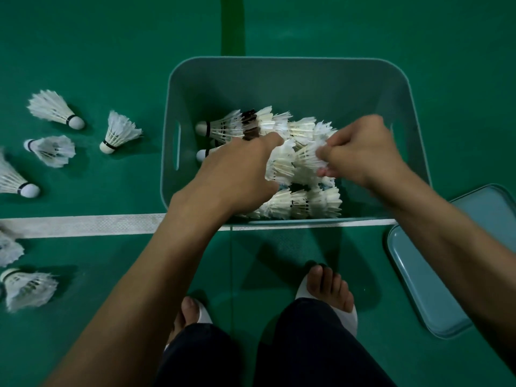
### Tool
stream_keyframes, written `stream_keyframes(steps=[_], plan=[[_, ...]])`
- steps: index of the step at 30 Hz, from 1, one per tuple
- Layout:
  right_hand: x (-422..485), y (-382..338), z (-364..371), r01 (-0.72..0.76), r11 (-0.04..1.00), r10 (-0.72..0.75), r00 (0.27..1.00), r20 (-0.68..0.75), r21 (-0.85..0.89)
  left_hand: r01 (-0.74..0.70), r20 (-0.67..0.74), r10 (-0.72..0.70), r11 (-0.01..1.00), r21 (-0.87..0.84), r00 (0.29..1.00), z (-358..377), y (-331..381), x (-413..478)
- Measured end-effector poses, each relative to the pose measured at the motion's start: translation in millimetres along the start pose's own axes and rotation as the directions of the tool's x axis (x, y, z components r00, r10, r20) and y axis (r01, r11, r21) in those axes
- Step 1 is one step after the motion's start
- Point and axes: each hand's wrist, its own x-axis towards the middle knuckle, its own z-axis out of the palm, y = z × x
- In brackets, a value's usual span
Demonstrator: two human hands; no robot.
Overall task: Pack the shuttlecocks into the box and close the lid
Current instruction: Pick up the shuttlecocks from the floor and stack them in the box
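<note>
Head view: box (279, 63) part filled, lid (435, 277) off

Mid-frame, stacked shuttlecocks (303, 203) lie inside the teal box. Right hand (360, 152) pinches the feathers of one shuttlecock (308, 159) with curled fingers. Left hand (237, 171) rests on the pile, fingertips buried, grip impossible to tell. Loose shuttlecocks (54, 108) lie at left on the green floor (97, 46); the lid lies at lower right.

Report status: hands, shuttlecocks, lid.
Left hand down in box on pile, fingers hidden. Right hand pinches shuttlecock. Loose shuttlecocks on floor, left; lid off, lying right.
</note>
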Motion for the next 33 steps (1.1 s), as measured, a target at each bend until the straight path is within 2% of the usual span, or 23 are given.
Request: stream_keyframes(steps=[4,7,9,11,14,17,20,23,26,28,29,31,33], plan=[[-3,-15,20,-0.211,0.933,0.159,0.968,0.194,0.291,0.020,0.026,-0.020,1.000,0.018,0.999,2,-4,3],[2,-24,24,-0.286,0.914,0.215,0.944,0.252,0.289,0.019,0.048,-0.020,1.000,0.015,0.999,3,-10,8],[8,-25,20,-0.234,0.958,0.191,0.952,0.241,0.166,0.006,0.045,-0.007,1.000,0.015,0.999,4,-14,10],[13,-24,17,-0.114,0.993,0.116,0.972,0.205,-0.024,-0.012,0.036,0.011,1.000,0.009,0.999,5,-16,11],[16,-26,15,0.022,0.965,0.031,0.980,0.196,-0.263,-0.026,0.040,0.026,1.000,0.004,0.999,5,-17,12],[10,-31,8,0.073,0.923,-0.001,0.983,0.186,-0.377,-0.047,0.028,0.049,0.996,-0.071,0.998,4,-18,5],[-5,-29,-5,0.129,0.878,-0.127,0.991,0.036,-0.461,-0.098,-0.105,0.077,0.970,-0.221,0.992,-9,-19,-16],[-40,-38,-5,0.267,0.884,-0.326,0.941,-0.097,-0.383,-0.217,-0.364,0.079,0.909,-0.355,0.928,-30,-25,-55],[-87,-76,17,0.488,0.852,-0.518,0.839,-0.167,-0.190,-0.289,-0.616,-0.080,0.831,-0.475,0.783,-39,-46,-95],[-115,-103,42,0.610,0.792,-0.602,0.778,-0.179,-0.014,-0.298,-0.688,-0.365,0.703,-0.645,0.627,-24,-73,-114],[-126,-114,57,0.646,0.762,-0.630,0.756,-0.175,0.048,-0.284,-0.653,-0.554,0.609,-0.741,0.516,-11,-91,-123],[-141,-130,93,0.683,0.722,-0.670,0.731,-0.131,0.111,-0.235,-0.486,-0.845,0.438,-0.868,0.223,16,-130,-142],[-151,-138,135,0.672,0.728,-0.680,0.733,0.018,0.133,-0.134,-0.340,-0.939,0.344,-0.929,-0.052,49,-172,-169]])
